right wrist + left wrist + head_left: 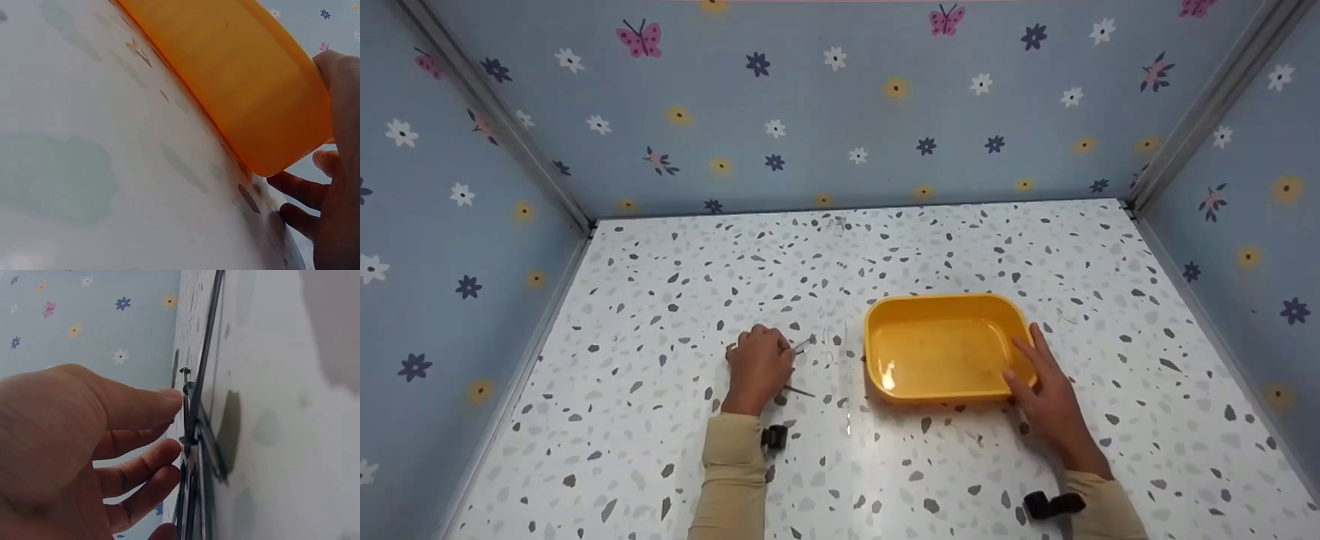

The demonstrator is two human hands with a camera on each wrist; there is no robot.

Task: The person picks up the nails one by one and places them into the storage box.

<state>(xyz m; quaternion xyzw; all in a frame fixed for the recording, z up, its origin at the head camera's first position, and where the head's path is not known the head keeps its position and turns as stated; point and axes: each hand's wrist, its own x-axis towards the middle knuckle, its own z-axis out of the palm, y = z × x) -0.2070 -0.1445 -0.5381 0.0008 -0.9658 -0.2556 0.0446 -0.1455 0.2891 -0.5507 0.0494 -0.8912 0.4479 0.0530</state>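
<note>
A yellow plastic tub (941,401) stands upright on the speckled table, its inside bare. My right hand (1054,409) grips its right end, thumb over the rim and other fingers outside, low by the tub wall (242,107) in the right wrist view. Left of the tub, my left hand (757,367) is down at the table over several metal nails (194,422). Its thumb and forefinger tips appear to pinch one thin nail (175,365), partly hidden by the thumb. Other nail ends (800,391) stick out beside the hand in the head view.
Blue flowered panels (840,105) enclose the speckled white table (697,262) at the back and both sides. Small clear scraps or marks (849,420) lie between the left hand and the tub. A black wrist camera (774,437) sits on the left sleeve.
</note>
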